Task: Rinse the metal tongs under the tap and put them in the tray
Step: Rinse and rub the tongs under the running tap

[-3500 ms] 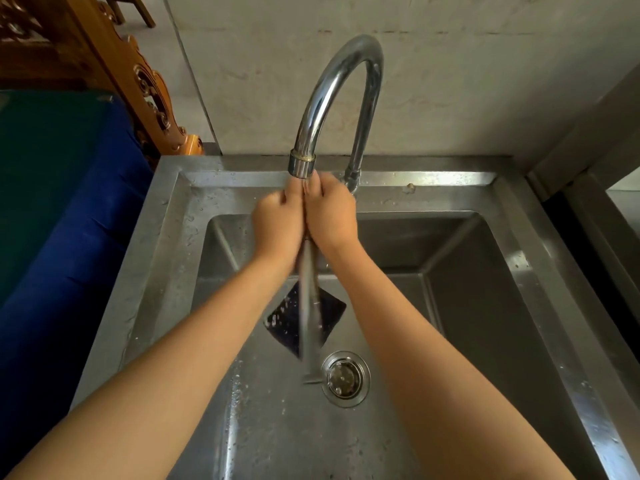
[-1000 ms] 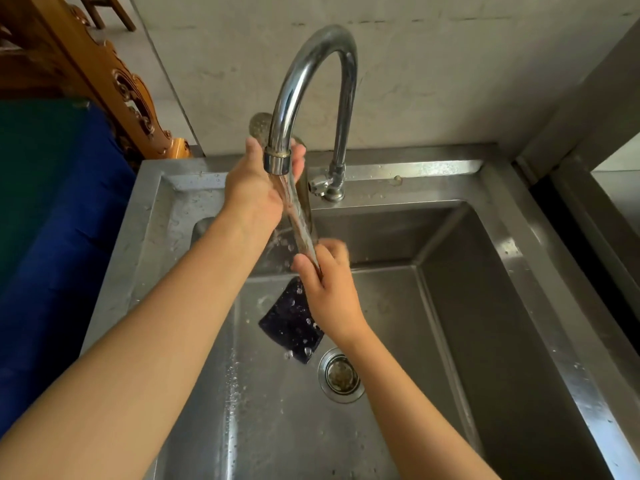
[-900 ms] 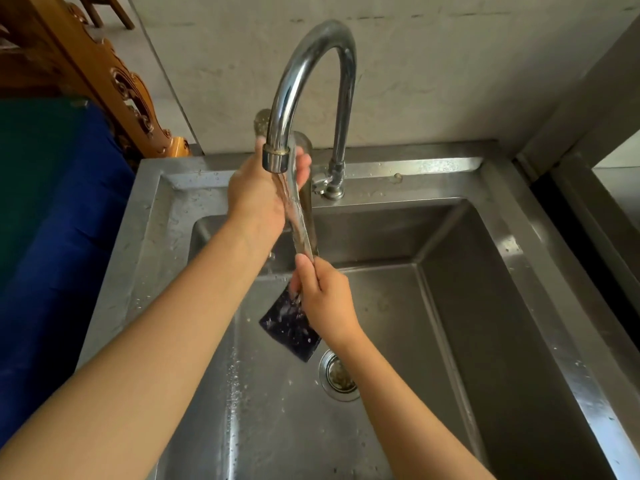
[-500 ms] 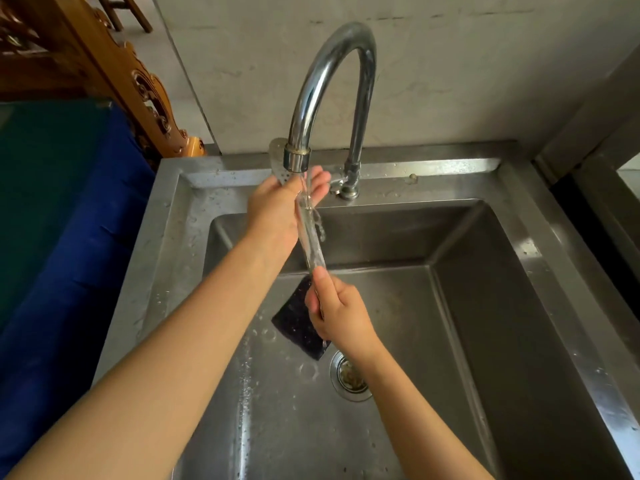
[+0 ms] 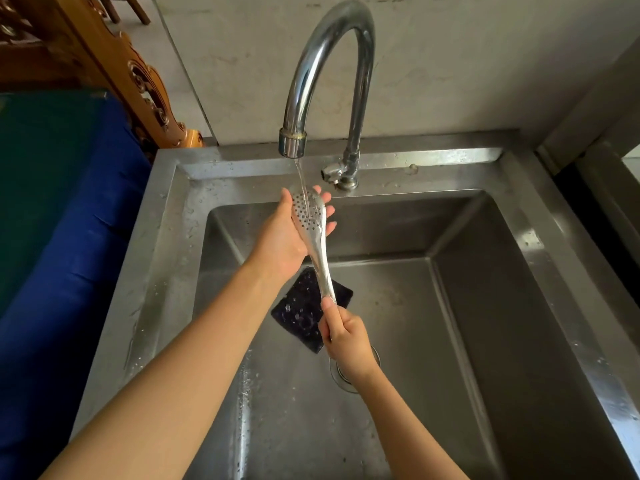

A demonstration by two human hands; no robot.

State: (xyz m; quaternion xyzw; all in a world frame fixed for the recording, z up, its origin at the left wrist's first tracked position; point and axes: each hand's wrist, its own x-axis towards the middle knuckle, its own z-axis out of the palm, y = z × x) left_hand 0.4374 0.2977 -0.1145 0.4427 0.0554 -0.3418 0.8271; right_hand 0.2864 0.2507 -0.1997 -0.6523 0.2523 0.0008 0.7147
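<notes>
The metal tongs (image 5: 313,233) have a perforated spoon-shaped head and point up toward the tap (image 5: 327,74). A thin stream of water falls from the spout onto that head. My right hand (image 5: 344,336) is shut on the lower handle end. My left hand (image 5: 289,235) lies flat behind the head, palm up, fingers spread, touching it from below. No tray is in view.
A steel sink (image 5: 485,341) fills the view, with a dark scouring pad (image 5: 303,311) on its bottom and the drain (image 5: 341,374) partly hidden under my right wrist. A blue and green cloth surface (image 5: 52,220) borders the left; carved wood (image 5: 138,74) stands behind it.
My left hand has let go its grip near the spout and now lies flat under the perforated head. The tongs have dropped a little lower, so the head is fully under the stream.
</notes>
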